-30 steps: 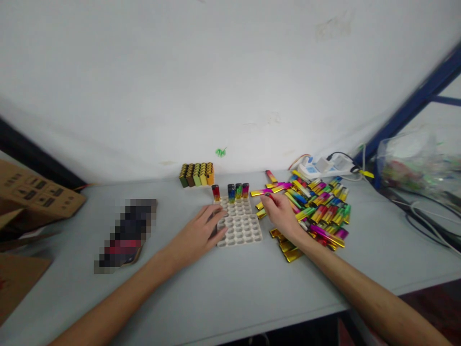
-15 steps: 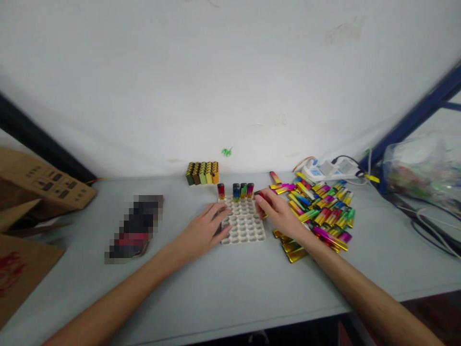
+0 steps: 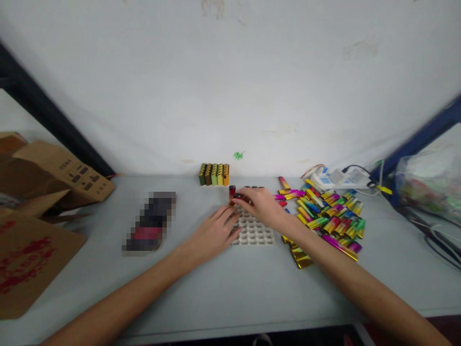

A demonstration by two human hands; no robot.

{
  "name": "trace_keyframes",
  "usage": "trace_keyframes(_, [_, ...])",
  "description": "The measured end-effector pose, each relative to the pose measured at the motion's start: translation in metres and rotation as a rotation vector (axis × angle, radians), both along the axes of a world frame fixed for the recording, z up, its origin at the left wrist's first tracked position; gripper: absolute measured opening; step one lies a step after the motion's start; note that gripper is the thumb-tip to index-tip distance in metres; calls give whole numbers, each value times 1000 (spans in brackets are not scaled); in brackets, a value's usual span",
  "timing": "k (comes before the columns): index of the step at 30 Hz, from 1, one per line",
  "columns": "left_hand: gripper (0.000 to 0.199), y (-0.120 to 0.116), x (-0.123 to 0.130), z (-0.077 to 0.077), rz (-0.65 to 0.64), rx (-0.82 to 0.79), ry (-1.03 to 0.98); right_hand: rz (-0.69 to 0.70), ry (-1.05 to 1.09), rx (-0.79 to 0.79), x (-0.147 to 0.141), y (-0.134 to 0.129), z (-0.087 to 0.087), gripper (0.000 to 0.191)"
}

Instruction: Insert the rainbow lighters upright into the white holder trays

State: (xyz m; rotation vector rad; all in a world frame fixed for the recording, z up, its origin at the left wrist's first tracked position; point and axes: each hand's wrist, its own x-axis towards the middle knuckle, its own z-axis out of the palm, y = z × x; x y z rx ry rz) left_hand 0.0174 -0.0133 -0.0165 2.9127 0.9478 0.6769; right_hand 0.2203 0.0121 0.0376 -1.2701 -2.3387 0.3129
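A white tray [image 3: 252, 235] with rows of oval holes lies in front of me. My left hand [image 3: 214, 230] rests along its left edge with the fingers stretched out, holding nothing. Over the tray's far left part, my right hand [image 3: 261, 204] pinches a lighter [image 3: 236, 195], its dark top showing and its body mostly hidden by the fingers. A red lighter [image 3: 232, 190] stands upright at the far left corner of the tray. Behind my right hand only the dark tops of a few other standing lighters show. To the right lies a heap of shiny multicoloured lighters [image 3: 331, 223].
A block of upright lighters [image 3: 214, 174] stands near the wall. To the left lie a pixelated flat object [image 3: 153, 221] and open cardboard boxes [image 3: 39, 259]. A power strip [image 3: 336, 179] with cables sits at the back right, beside a clear plastic bag [image 3: 428, 182].
My right hand has moved left from the tray's right edge to its far left part, carrying the lighter. My left hand stays at the tray. The view has shifted slightly.
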Motion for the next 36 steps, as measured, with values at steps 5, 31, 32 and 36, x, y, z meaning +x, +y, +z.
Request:
trace_keyframes(5, [29,-2,1,-1,-1,-16,-23,-49,-153,2,-11,8,-4,25])
trace_keyframes(31, [30,13,-11,-11,-106,-44,-118,-241,124,-36,109,4,50,27])
trace_keyframes(32, [31,13,-11,-11,-105,-40,-114,-232,90,-65,123,4,43,27])
trace_keyframes(36, [32,13,-10,-9,-104,-21,-95,-177,-15,-138,169,-2,14,26])
